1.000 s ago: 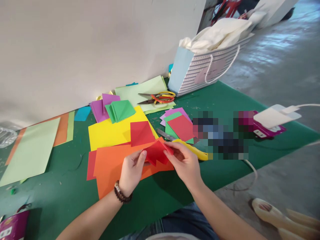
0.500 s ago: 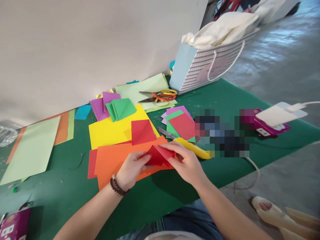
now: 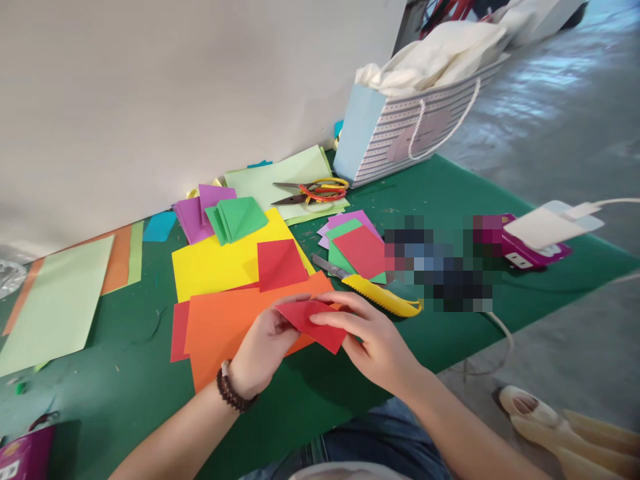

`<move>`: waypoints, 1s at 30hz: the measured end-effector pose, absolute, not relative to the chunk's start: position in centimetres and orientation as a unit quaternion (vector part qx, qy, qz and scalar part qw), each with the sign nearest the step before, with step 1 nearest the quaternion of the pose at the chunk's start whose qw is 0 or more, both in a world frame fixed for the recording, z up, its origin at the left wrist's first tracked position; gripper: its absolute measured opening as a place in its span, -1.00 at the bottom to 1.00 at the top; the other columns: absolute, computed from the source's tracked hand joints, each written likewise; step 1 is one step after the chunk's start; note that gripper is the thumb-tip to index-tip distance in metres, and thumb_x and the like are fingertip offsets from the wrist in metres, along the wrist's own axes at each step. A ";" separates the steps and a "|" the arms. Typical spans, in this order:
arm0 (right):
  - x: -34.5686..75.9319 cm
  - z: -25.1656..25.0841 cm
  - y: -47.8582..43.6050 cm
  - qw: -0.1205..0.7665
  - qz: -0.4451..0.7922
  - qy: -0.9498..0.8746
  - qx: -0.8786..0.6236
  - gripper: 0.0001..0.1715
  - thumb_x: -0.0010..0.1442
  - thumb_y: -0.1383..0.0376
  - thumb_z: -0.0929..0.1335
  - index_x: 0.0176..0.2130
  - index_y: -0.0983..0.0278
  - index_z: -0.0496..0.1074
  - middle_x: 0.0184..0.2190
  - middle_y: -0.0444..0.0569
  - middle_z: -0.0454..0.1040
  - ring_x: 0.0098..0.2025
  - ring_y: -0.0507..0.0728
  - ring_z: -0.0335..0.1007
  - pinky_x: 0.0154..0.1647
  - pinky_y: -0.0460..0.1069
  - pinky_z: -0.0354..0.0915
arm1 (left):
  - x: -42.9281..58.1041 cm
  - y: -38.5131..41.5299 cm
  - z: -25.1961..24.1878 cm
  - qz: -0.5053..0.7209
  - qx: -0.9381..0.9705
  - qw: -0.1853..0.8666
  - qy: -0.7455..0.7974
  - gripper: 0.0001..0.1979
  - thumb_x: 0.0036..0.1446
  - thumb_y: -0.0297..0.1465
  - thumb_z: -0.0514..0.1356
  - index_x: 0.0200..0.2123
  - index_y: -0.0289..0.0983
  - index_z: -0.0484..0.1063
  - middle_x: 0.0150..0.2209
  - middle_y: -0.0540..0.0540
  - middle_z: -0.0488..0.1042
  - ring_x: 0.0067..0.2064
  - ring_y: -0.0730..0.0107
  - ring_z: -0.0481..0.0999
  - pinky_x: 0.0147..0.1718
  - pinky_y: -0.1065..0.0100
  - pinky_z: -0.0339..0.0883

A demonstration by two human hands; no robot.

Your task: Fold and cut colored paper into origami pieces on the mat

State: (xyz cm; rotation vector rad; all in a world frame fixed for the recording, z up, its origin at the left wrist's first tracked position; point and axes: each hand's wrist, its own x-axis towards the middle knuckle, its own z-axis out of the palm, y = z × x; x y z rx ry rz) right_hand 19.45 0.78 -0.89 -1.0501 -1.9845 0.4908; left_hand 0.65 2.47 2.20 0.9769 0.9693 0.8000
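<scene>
Between my two hands is a folded piece of red paper point(image 3: 320, 323), held above the front edge of an orange sheet point(image 3: 220, 323). My left hand point(image 3: 267, 343), with a dark beaded bracelet at the wrist, grips its left side, the fingers partly hidden behind it. On the right side, my right hand point(image 3: 370, 333) holds it with fingers lying over its upper face. A folded red square point(image 3: 283, 263) rests on yellow paper point(image 3: 215, 263) just beyond. Right of that lies a yellow-handled cutter point(image 3: 383, 293), its blade toward the stacked small red, green and purple papers point(image 3: 360, 247).
Scissors point(image 3: 320, 191) lie on pale green sheets point(image 3: 280, 173) at the back. Folded green papers point(image 3: 240, 219) sit beside purple ones point(image 3: 193, 217). A striped bag point(image 3: 400, 133) stands at the back right; a white device point(image 3: 545, 225) rests on a purple box point(image 3: 537, 253).
The red paper has turned and been pressed flatter, its point now facing down toward me. My right fingers have moved onto its top face. The view has shifted slightly.
</scene>
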 end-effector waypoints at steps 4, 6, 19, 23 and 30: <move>19.4 -0.6 0.9 0.387 0.229 -0.774 -0.445 -0.38 0.06 0.61 0.17 -0.01 0.13 0.42 0.04 0.01 0.39 0.05 0.16 0.36 0.01 0.09 0.38 | 0.8 2.3 2.0 0.370 0.457 0.676 0.444 -0.64 0.05 -0.51 0.20 -0.03 -0.26 0.44 0.00 -0.13 0.50 0.05 0.18 0.48 0.05 0.20 0.34; 19.4 -0.5 1.0 0.385 0.273 -0.750 -0.463 -0.36 0.06 0.61 0.17 0.01 0.12 0.40 0.03 -0.03 0.40 0.05 0.13 0.38 0.02 0.07 0.39 | 0.8 2.2 1.9 0.373 0.423 0.695 0.446 -0.66 0.08 -0.43 0.20 -0.03 -0.28 0.42 0.03 -0.17 0.48 0.07 0.14 0.45 0.06 0.15 0.34; 19.1 0.6 1.1 0.278 0.209 -0.821 -0.452 -0.45 0.13 0.55 0.20 0.06 0.22 0.38 0.03 0.09 0.36 0.01 0.21 0.40 -0.04 0.13 0.43 | 0.9 2.0 1.9 0.364 0.366 0.723 0.460 -0.44 -0.01 -0.52 0.19 0.12 -0.30 0.29 0.07 -0.19 0.45 0.12 0.08 0.42 0.08 0.10 0.30; 18.2 1.3 0.3 0.230 0.145 -0.837 -0.475 -0.50 0.14 0.51 0.21 0.06 0.26 0.36 -0.01 0.15 0.37 -0.06 0.26 0.43 -0.19 0.14 0.48 | 0.9 1.8 2.2 0.367 0.341 0.740 0.449 -0.46 0.04 -0.46 0.18 0.14 -0.33 0.27 0.09 -0.23 0.44 0.13 0.07 0.41 0.12 0.09 0.26; 17.9 0.3 -0.1 0.335 0.210 -0.768 -0.504 -0.54 0.14 0.52 0.22 0.02 0.22 0.29 -0.10 0.06 0.41 -0.12 0.15 0.44 -0.21 0.03 0.46 | 0.5 2.0 1.1 0.383 0.445 0.654 0.476 -0.62 0.18 -0.36 0.14 0.07 -0.26 0.36 0.05 -0.19 0.48 0.10 0.12 0.45 0.10 0.14 0.30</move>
